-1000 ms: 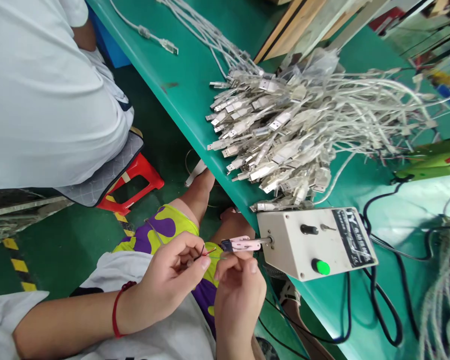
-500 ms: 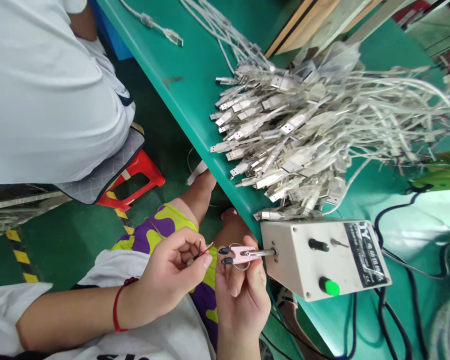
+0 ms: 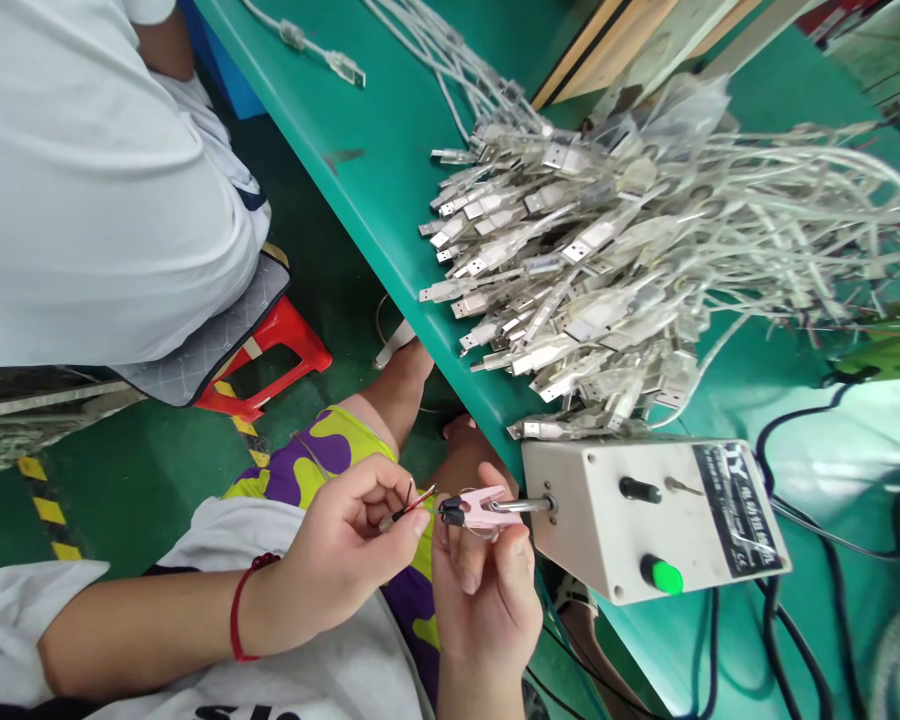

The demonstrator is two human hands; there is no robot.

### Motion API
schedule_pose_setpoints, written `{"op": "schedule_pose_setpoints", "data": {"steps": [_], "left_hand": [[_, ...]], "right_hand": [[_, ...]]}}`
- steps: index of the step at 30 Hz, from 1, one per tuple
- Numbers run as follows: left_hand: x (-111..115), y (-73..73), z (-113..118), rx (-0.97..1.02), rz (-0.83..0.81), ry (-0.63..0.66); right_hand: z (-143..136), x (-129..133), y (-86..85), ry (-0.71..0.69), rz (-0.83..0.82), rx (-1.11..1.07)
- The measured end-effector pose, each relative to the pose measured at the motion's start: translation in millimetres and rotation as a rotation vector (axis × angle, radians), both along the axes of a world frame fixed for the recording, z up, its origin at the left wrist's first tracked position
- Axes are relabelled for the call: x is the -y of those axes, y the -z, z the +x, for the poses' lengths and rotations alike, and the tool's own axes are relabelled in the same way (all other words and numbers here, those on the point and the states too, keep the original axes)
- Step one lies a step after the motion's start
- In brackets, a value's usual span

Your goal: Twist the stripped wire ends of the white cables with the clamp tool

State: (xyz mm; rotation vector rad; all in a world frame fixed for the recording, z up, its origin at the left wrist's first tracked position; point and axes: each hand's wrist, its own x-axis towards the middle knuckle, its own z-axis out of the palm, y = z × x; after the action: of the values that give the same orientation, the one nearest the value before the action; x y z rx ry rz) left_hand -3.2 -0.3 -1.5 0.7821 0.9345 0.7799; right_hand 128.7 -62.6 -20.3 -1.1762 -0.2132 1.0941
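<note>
My left hand, with a red cord bracelet at the wrist, is closed in a pinch on a cable end. Thin wires stick out of it, red and black among them, their tips pointing at a pink clip. The clip has black jaw tips and sits on a metal shaft from a white machine box. My right hand, palm up, has thumb and forefinger around the clip's handle end. The clip's jaw tips lie close together, just right of the wire ends.
A large heap of clear USB cables covers the green table beyond the box. The box carries a green knob and trails black cords. At left, another person in a white shirt sits on a red stool.
The clip's black jaw tips, spread apart before, have come together. The wire ends in my left hand have shifted slightly. Both hands stay in nearly the same place.
</note>
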Motion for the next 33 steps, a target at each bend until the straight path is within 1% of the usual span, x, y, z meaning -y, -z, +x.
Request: {"op": "schedule_pose_setpoints", "data": {"steps": [3, 5, 8, 11, 13, 16, 19, 21, 24, 27, 30, 33], "left_hand": [[1.8, 2.0, -0.8, 0.034, -0.031, 0.003], [4.2, 5.9, -2.4, 0.084, -0.064, -0.007], [8.2, 13.9, -5.2, 0.161, -0.105, -0.029], [10.0, 20.1, -6.7, 0.215, -0.149, -0.017], [9.3, 21.0, -6.8, 0.25, -0.162, -0.013], [6.6, 17.5, -6.5, 0.293, -0.156, -0.026], [6.1, 13.4, -8.1, 0.284, -0.131, -0.083], [8.9, 13.3, -11.1, 0.27, -0.104, -0.104], [16.5, 16.3, -17.0, 0.267, -0.032, -0.062], [22.4, 16.7, -21.8, 0.243, 0.027, 0.011], [23.2, 11.3, -23.9, 0.218, 0.043, 0.084], [21.2, 5.4, -24.2, 0.221, 0.06, 0.109]], "right_hand": [[1.8, 6.9, 4.6, -0.003, -0.008, -0.056], [2.2, 12.6, 8.7, 0.0, -0.012, -0.086], [0.3, 20.1, 13.9, -0.053, -0.021, -0.107], [-6.0, 24.8, 16.6, -0.083, -0.018, -0.104], [-11.7, 26.5, 17.3, -0.096, -0.02, -0.107], [-19.8, 28.0, 16.8, -0.106, -0.018, -0.101], [-25.5, 30.3, 14.0, -0.084, -0.005, -0.029], [-28.5, 32.0, 10.3, -0.073, 0.001, 0.053], [-32.4, 32.3, 2.1, -0.099, 0.0, 0.141], [-34.9, 28.2, -6.5, -0.124, 0.004, 0.142], [-35.4, 22.5, -12.1, -0.099, -0.014, 0.102], [-35.3, 18.8, -14.3, -0.076, -0.014, 0.062]]}}
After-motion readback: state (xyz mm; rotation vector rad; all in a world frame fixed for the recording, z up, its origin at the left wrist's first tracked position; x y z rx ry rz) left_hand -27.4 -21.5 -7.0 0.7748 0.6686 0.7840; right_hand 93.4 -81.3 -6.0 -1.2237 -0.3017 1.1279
